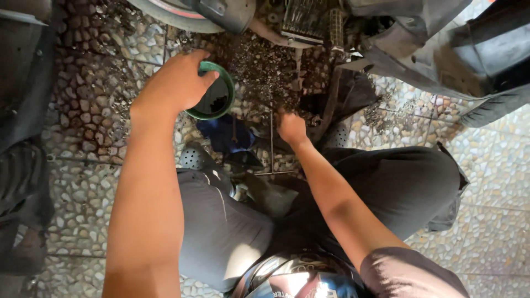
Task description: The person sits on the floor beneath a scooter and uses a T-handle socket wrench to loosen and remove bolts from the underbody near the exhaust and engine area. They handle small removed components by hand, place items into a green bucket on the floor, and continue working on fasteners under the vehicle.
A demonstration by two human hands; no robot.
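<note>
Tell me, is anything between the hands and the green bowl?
No. The left hand already grips the green bowl by its rim, nothing between. The right hand is apart, down on the dirty pebble floor; only bare floor separates it from the bowl.

No packages, labels, signs or screens show anywhere in this view. The only printed thing is the glossy graphic on the front of the person's dark shirt, at the near edge of the scene, just right of centre: a rounded patch of blue, white and orange with pale lettering, partly cut off by the frame's bottom edge.
</note>
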